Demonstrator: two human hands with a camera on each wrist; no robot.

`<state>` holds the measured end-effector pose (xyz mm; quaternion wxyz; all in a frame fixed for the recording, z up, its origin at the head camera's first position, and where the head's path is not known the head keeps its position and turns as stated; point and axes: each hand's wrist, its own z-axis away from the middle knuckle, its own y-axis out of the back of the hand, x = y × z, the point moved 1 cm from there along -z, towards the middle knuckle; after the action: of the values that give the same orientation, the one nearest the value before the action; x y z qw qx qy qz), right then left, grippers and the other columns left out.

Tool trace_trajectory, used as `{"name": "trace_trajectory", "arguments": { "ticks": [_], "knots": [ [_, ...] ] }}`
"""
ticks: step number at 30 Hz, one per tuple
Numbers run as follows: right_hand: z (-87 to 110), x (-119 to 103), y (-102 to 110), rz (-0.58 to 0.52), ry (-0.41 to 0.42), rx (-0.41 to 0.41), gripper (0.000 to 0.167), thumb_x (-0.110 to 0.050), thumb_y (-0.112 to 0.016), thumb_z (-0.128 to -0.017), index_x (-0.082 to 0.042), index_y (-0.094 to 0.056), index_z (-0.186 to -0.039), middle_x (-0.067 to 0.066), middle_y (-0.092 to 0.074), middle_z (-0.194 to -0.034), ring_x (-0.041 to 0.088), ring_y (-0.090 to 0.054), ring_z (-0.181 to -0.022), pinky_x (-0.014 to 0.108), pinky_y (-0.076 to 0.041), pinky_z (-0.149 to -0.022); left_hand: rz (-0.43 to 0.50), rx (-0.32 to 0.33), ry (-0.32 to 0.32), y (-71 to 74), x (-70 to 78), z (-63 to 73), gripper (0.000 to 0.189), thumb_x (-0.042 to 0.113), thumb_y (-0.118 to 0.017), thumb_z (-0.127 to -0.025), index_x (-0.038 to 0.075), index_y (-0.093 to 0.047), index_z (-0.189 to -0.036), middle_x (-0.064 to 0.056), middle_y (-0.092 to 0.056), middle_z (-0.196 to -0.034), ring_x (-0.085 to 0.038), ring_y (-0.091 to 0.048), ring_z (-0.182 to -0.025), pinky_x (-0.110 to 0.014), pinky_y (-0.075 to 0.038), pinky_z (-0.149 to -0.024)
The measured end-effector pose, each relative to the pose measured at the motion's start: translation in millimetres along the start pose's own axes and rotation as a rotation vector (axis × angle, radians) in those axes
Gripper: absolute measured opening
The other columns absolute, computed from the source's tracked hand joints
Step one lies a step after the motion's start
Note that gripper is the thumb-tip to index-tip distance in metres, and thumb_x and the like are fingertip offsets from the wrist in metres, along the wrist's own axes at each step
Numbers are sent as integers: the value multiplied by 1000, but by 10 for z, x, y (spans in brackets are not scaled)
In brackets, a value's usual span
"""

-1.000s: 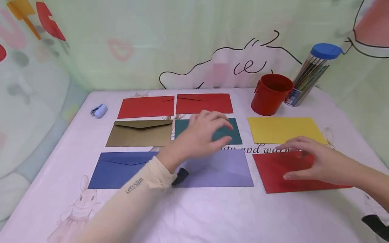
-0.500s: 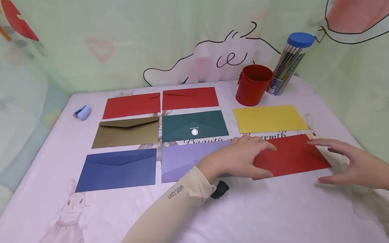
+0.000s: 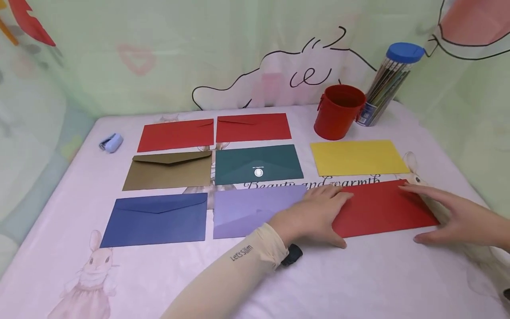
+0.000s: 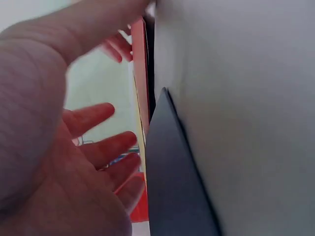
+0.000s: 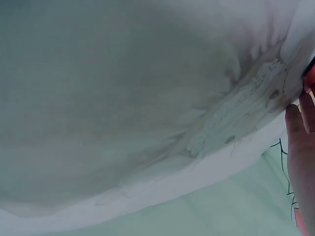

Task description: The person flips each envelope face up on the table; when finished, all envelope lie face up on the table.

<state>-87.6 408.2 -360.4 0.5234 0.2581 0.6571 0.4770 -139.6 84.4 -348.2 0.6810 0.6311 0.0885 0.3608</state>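
Observation:
A red envelope (image 3: 382,208) lies on the cloth-covered table at the right, between my two hands. My left hand (image 3: 312,215) is at its left edge, thumb spread low, fingers reaching over the gap beside the lavender envelope (image 3: 247,217). My right hand (image 3: 458,217) stands at the right edge, with fingertips at the far corner and thumb near the close one. In the left wrist view, the left hand's fingers are apart beside the envelope edges. Only part of the right hand (image 5: 301,157) shows in the right wrist view.
Farther left lie a blue envelope (image 3: 155,223), a brown one (image 3: 171,173), a green one (image 3: 255,161) and two red ones. Behind my right hand is a yellow envelope (image 3: 358,159). A red bucket (image 3: 338,115), a pencil tub (image 3: 390,88) and a small blue gadget (image 3: 111,142) stand farther back.
My left hand has moved right from over the green envelope to the red envelope's left edge. The right hand has shifted from above that envelope to its right edge. The head view has swung.

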Motion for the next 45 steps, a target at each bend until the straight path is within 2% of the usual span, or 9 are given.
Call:
{"name": "trace_trajectory", "arguments": {
  "ticks": [5,12,17,26,30,34,38,42,45],
  "knots": [
    [-17,12,-5,12,-85,2,99,-29,-99,-57,-14,-53,-144,-39,-33,-132,-24,-23,-119,-2,-30,-81,21,10,10,10,-64,-4,103,59,-80,-77,23,-28,-159,10,-34,-155,-9,-27,-144,-27,-22,-116],
    [17,5,-29,58,-25,63,92,-24,-99,-56,-12,-59,-139,-34,-42,-131,-24,-26,-120,-1,-34,-81,38,4,6,-7,-112,-11,102,59,-79,-78,22,-29,-159,13,-38,-153,-8,-30,-142,-23,-24,-114],
    [74,-4,-53,77,-15,77,91,-23,-99,-57,-14,-60,-139,-44,-36,-129,-24,-26,-119,0,-39,-76,48,14,11,-12,-105,-1,101,58,-80,-77,22,-31,-158,14,-43,-148,-6,-35,-138,-23,-29,-111],
    [145,26,-132,92,-28,26,84,-22,-95,-65,-14,-59,-140,-45,-32,-129,-26,-20,-120,12,-51,-66,65,23,20,-14,-76,-1,100,56,-81,-76,24,-32,-157,15,-47,-142,-4,-39,-130,-22,-35,-104],
    [169,39,-115,128,-66,-8,84,-28,-93,-66,-17,-58,-141,-43,-33,-127,-26,-21,-117,20,-55,-65,168,20,11,-8,-73,-3,102,51,-84,-75,29,-30,-158,16,-50,-135,-1,-43,-120,-18,-41,-93],
    [222,26,-44,138,-37,58,85,-24,-96,-62,-17,-61,-139,-43,-39,-128,-25,-25,-120,5,-44,-75,312,1,-24,55,-79,-6,104,47,-86,-75,43,-23,-158,18,-53,-125,2,-46,-103,-16,-43,-77],
    [214,-62,81,-23,-32,211,79,-3,-91,-70,-11,-58,-142,-36,-58,-119,-25,-39,-117,0,-37,-77,442,11,-83,182,-117,26,92,48,-79,-83,54,-22,-156,18,-58,-118,7,-51,-97,-16,-45,-75],
    [168,-164,181,-148,-93,391,65,13,-72,-85,-6,-54,-144,-32,-64,-101,-19,-56,-93,4,-43,-67,499,94,-199,253,-112,47,74,35,-67,-97,48,-25,-157,17,-61,-121,5,-56,-78,-16,-47,-68],
    [86,-215,196,-89,-217,396,56,1,-70,-93,-4,-49,-145,-9,-68,-104,-5,-62,-80,9,-47,-59,464,160,-248,245,-98,42,69,18,-60,-101,40,-28,-158,15,-55,-134,-1,-55,-70,-15,-46,-65]
  ]
}}
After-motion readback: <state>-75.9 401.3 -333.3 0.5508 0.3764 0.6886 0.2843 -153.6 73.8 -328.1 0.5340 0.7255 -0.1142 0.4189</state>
